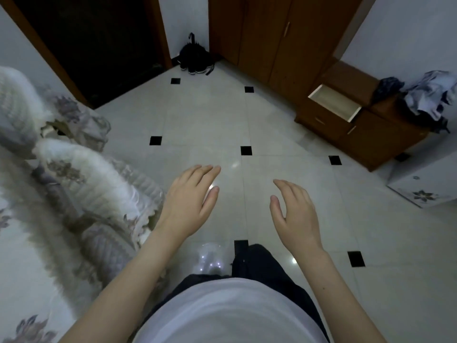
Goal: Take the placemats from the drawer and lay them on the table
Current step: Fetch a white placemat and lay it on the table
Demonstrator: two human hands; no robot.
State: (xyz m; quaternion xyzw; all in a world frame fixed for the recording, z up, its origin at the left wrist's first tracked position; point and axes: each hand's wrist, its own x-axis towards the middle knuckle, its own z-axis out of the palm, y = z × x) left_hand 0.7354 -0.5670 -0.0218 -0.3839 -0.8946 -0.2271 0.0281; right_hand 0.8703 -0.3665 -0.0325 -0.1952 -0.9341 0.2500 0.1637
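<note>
An open drawer [334,102] with pale inner walls juts out of a low brown wooden cabinet [366,137] at the right; I see nothing inside it from here. My left hand [190,196] and my right hand [294,209] are held out over the tiled floor, palms down, fingers loosely apart, both holding nothing. The drawer lies well ahead and to the right of my right hand. No placemats and no table are in view.
A bed with flowered bedding and pillows [69,174] fills the left side. A dark doorway [99,45] is at the back left, a tall wardrobe [272,33] behind. Shoes and an umbrella [195,58] sit in the corner. Crumpled clothes [430,95] lie on the cabinet.
</note>
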